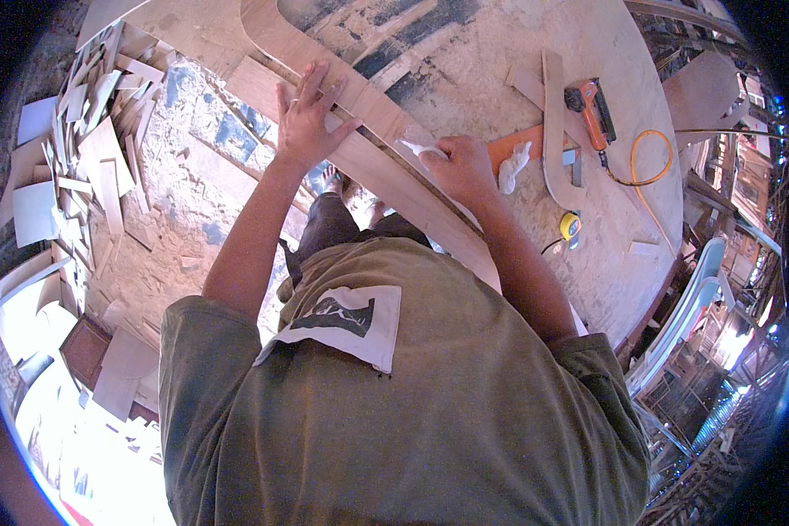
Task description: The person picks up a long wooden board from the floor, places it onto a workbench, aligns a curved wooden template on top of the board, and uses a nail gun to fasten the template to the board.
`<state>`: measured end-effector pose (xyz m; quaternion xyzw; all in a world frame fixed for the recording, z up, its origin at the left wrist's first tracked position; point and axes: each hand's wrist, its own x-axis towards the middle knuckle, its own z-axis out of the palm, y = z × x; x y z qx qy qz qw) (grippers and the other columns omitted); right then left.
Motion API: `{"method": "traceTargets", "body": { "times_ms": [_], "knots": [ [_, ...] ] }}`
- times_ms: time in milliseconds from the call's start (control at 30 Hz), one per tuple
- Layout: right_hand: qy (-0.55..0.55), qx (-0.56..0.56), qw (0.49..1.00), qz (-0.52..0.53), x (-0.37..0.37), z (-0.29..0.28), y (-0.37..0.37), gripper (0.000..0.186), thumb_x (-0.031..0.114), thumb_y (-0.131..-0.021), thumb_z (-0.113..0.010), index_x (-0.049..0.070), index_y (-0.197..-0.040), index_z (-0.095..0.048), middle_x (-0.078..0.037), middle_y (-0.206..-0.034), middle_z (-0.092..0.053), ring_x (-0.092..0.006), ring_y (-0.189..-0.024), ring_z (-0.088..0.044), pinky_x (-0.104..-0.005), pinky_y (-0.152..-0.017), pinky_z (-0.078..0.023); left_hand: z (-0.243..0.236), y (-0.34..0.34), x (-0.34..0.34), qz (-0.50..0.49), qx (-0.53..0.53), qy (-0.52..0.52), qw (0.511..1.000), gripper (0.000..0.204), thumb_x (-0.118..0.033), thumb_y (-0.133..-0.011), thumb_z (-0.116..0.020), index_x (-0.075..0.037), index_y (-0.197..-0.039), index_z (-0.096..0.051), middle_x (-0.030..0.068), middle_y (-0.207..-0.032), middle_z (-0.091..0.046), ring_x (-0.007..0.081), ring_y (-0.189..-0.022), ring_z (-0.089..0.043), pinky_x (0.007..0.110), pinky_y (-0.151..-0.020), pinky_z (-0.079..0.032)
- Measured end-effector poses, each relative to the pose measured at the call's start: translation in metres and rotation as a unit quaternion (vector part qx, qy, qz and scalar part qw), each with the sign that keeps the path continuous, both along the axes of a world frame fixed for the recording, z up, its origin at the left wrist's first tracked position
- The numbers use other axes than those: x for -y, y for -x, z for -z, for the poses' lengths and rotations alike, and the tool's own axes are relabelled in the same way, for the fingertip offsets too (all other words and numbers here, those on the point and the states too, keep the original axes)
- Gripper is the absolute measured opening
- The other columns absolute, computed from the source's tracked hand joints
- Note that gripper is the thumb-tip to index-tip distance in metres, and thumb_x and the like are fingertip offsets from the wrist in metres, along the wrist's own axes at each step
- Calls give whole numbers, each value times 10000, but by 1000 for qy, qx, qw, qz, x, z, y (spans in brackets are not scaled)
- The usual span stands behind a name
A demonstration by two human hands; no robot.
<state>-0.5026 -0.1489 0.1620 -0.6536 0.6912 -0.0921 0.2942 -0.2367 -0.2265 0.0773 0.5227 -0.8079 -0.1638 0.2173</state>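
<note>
My left hand (311, 120) rests with fingers spread on a long pale wooden board (379, 167) near its upper-left end. A ring shows on one finger. My right hand (460, 167) is closed on a crumpled white piece (412, 147), cloth or paper, against the board's right edge. Alongside lies a curved plywood piece (263, 26). Just right of my right hand, another crumpled white piece (514, 171) sits by an orange flat piece (517, 140).
On the worktable (605, 272) lie a narrow strip (553, 96), an orange-black nail gun (593, 123) with coiled hose and a yellow tape measure (571, 226). Wood offcuts (105, 167) pile on the floor at left. Bent pale panels (684, 307) stand at right.
</note>
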Motion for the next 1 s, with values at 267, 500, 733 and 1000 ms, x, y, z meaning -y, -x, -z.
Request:
{"method": "traceTargets", "body": {
  "times_ms": [267, 500, 733, 1000],
  "knots": [
    [-52, 69, 992, 94, -19, 8, 33, 373, 326, -856, -708, -44, -812, -693, -154, -650, -622, -250, -609, -605, -408, -605, -466, -6, 1, 1, 4, 29, -38, 999, 732, -485, -808, -773, -231, -1456, -546, 56, -1655, -269, 251, -1546, -218, 707, -1185, -109],
    [-15, 377, 874, 306, -15, 49, 92, 313, 306, -883, -769, 3, -949, -727, 17, -750, -622, -112, -680, -568, -296, -630, -470, -20, 1, 5, 22, 88, -56, 994, 865, -451, -778, -786, -230, -1533, -425, 78, -1654, -268, 285, -1543, -226, 736, -1171, -65],
    [80, 161, 930, 321, 51, 51, 89, 283, 264, -884, -733, 21, -1028, -711, -88, -827, -705, -208, -760, -652, -389, -701, -507, -34, -8, 9, 17, 121, -59, 991, 789, -448, -815, -767, -170, -1494, -476, 156, -1617, -303, 341, -1520, -258, 739, -1167, -68],
    [207, 16, 931, 299, 56, 103, 102, 260, 187, -837, -761, 41, -1046, -708, -142, -900, -701, -273, -803, -672, -399, -721, -515, -43, -23, 4, 22, 111, -1, 994, 680, -334, -822, -783, -94, -1414, -547, 129, -1545, -396, 336, -1471, -347, 733, -1163, -127]
  ]
}}
